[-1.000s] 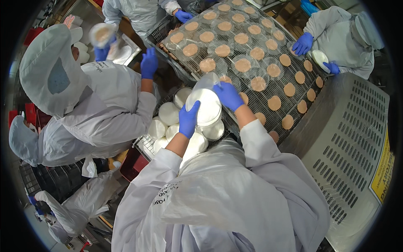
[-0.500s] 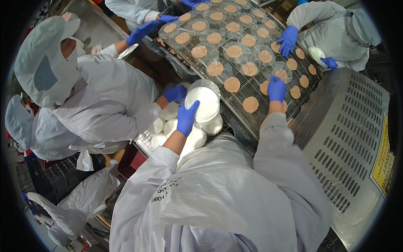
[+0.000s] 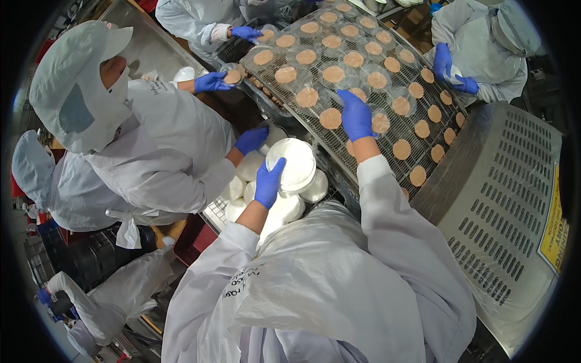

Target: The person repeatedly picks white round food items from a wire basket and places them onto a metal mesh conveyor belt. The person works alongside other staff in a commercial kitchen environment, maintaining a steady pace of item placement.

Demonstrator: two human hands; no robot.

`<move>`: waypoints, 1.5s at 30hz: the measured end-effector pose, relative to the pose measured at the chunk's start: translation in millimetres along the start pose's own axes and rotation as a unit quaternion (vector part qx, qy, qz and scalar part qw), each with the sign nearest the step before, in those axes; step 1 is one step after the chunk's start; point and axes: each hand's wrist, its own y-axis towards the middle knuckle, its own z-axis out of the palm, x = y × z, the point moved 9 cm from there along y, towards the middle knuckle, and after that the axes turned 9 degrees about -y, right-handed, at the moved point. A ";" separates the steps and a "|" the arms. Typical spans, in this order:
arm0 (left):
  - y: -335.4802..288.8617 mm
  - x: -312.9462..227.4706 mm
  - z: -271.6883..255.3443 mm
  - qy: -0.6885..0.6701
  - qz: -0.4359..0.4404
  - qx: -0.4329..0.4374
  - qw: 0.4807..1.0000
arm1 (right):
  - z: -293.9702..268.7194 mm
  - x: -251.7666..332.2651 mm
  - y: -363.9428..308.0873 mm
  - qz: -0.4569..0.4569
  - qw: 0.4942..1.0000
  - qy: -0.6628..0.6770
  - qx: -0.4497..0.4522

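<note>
My left hand [image 3: 269, 183] is closed round the edge of a thick stack of white round sheets [image 3: 292, 164]. More white stacks [image 3: 282, 212] lie beneath and beside it. Over the wire conveyor belt [image 3: 315, 136], my right hand [image 3: 356, 115] reaches out with fingers pressed together. A pale, see-through sheet [image 3: 334, 96] shows at its fingertips; its outline is hard to make out. Rows of flat, round, pinkish-tan patties [image 3: 330, 118] lie on the belt, many with a clear round sheet. Patties at the belt's right side look bare.
A slotted metal cover [image 3: 496, 199] stands at the right. At the left, a co-worker's gloved hand [image 3: 213, 81] holds a patty, the other [image 3: 250, 140] touching the white stacks. Another person's hands [image 3: 454, 75] are across the belt. A red bin [image 3: 195, 239] sits low left.
My right hand has moved left along the belt with its sheet. Patties have shifted across the belt. The left co-worker's hand now holds a patty. My left hand still holds the stack.
</note>
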 end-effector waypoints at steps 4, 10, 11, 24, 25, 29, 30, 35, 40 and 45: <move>15.8 -14.1 -12.3 -0.039 0.014 -0.001 0.999 | 63.7 -1.7 -24.8 -0.051 0.994 -0.013 0.095; 46.9 -19.8 24.2 -0.016 0.031 0.031 0.999 | 56.1 -40.2 -76.5 0.099 0.959 0.188 0.187; 45.7 -18.9 29.1 -0.016 0.024 0.031 0.999 | 50.5 -29.4 -79.8 0.094 0.953 0.237 0.166; 46.5 -29.1 64.8 -0.039 0.022 -0.012 0.999 | -24.1 -51.6 15.4 0.116 0.934 0.321 0.109; 51.1 -26.4 61.9 -0.040 0.014 -0.002 0.999 | -15.9 -89.4 29.3 0.061 0.975 0.185 0.102; 64.6 -25.5 44.8 -0.052 0.000 0.021 0.998 | -73.7 -197.9 77.0 0.214 0.969 0.068 -0.098; 68.2 -26.3 45.8 -0.056 -0.006 0.036 0.998 | -70.9 -233.0 80.8 0.208 0.958 0.119 -0.156; 84.7 -39.9 30.6 -0.059 -0.001 -0.010 0.998 | -9.0 -138.9 90.3 0.041 0.997 -0.052 -0.035; 72.1 -33.8 54.5 -0.022 0.016 -0.010 1.000 | 34.6 33.4 5.1 0.059 0.972 0.160 0.161; 58.0 -15.5 37.5 -0.041 0.023 -0.060 0.997 | 8.5 8.4 16.3 0.067 0.899 0.388 0.190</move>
